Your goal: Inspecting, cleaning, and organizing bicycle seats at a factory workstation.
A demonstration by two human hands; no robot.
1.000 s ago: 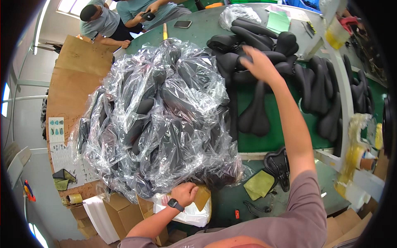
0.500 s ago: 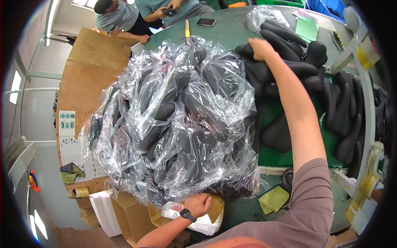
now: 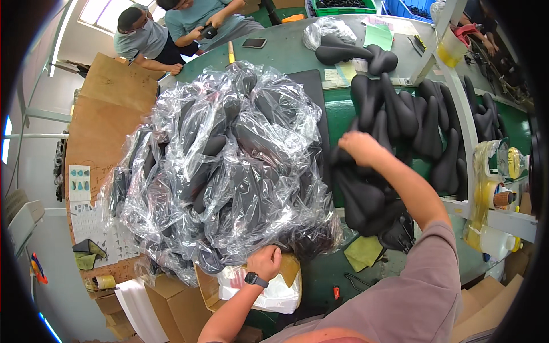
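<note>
My right hand is closed around the narrow nose of a black bicycle saddle, right of the bagged pile. Beneath it, more dark saddles overlap at the near edge of the green surface. A big heap of saddles in clear plastic bags fills the middle of the table. At its near edge my left hand, wearing a dark watch, is curled closed above an open carton; whatever its fingers hold, if anything, is hidden.
Several bare saddles lie on the right, with two more at the far side beside crumpled plastic. A metal frame post stands to the right. A phone lies far off, near two people. A green cloth lies nearby.
My right hand has come from the far side toward me, and saddles now lie nearer. A dark flat panel shows beside the bagged heap. My left hand stays closed by the carton.
</note>
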